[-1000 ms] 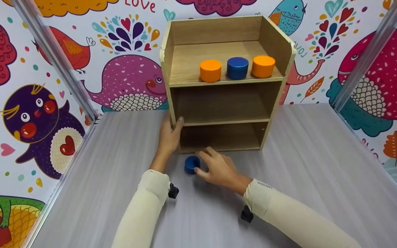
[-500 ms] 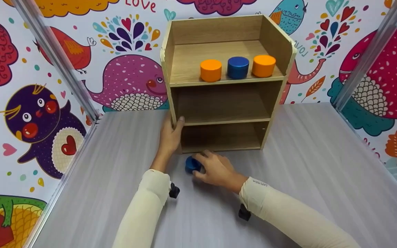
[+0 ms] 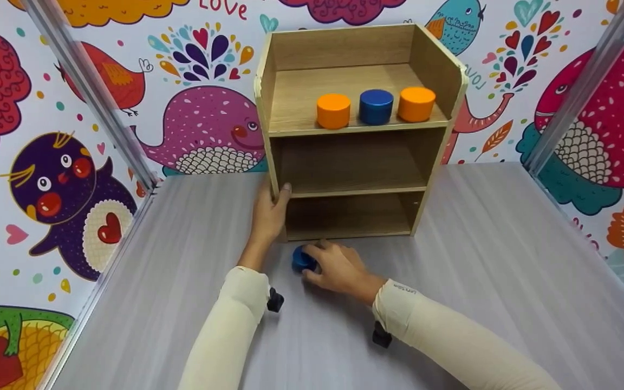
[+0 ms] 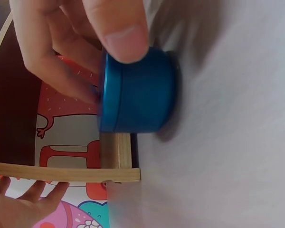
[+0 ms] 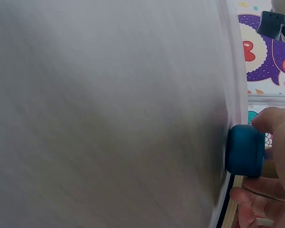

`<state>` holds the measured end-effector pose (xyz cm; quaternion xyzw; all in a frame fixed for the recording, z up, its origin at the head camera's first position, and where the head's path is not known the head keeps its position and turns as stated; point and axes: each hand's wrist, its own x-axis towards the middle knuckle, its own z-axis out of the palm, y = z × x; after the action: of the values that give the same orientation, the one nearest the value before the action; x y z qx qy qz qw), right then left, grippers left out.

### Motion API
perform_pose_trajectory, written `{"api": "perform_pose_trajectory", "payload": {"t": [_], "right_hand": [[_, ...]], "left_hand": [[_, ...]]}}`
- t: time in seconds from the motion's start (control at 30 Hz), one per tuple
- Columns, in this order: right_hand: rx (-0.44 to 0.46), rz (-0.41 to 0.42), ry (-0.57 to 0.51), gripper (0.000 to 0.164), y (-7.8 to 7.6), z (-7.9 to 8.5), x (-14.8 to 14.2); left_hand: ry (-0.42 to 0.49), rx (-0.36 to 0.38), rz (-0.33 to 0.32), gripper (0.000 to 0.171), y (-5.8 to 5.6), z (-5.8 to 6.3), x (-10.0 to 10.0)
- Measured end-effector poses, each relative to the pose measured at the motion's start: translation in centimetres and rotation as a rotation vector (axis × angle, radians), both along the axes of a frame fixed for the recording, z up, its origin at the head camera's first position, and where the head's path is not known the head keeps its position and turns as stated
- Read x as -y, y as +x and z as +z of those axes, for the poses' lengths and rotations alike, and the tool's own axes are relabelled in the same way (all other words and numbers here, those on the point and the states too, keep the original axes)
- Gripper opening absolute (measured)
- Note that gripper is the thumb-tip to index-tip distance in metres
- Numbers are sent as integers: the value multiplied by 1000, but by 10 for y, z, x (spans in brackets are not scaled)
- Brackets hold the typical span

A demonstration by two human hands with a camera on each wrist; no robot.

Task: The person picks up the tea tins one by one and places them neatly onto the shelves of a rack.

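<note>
A small blue round tin point(image 3: 300, 260) with a lid seam stands on the table, just in front of the wooden shelf's point(image 3: 361, 191) lower left corner. My right hand point(image 3: 342, 269) pinches this tin point(image 4: 140, 97) from the right, thumb on the near side and fingers on the far side. The tin point(image 5: 244, 152) sits flat on the table surface in the right wrist view. With the thumb on its front edge and fingers along its outer face, my left hand point(image 3: 270, 214) grips the shelf's left side panel point(image 4: 66, 172).
On the shelf's top level, near the front edge, stand an orange tin point(image 3: 333, 112), another blue tin point(image 3: 376, 107) and a second orange tin point(image 3: 417, 105) in a row. Patterned walls point(image 3: 203, 124) with metal corner posts point(image 3: 101, 103) enclose the grey table point(image 3: 485, 260).
My right hand has moved slightly left and its fingers have come round the blue tin on the table. The left hand stays on the shelf's side.
</note>
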<state>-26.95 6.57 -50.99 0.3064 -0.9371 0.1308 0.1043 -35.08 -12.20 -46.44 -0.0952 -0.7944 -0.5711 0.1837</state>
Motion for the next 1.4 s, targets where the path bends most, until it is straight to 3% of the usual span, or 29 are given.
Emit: {"api": "perform_pose_trajectory", "payload": {"t": [0.53,0.93,1.4], "right_hand": [[-50,2,-25,31,-2,-4,3],[-54,-5,-42,35,0,-4,1],[-49,-4,-69,38,-1,16,0]], "left_hand": [[0,-9,-3,55,-2,-1,1],[6,-12,-8,57,-2,-1,0],[-3,31,9,57,0,0,0]]}}
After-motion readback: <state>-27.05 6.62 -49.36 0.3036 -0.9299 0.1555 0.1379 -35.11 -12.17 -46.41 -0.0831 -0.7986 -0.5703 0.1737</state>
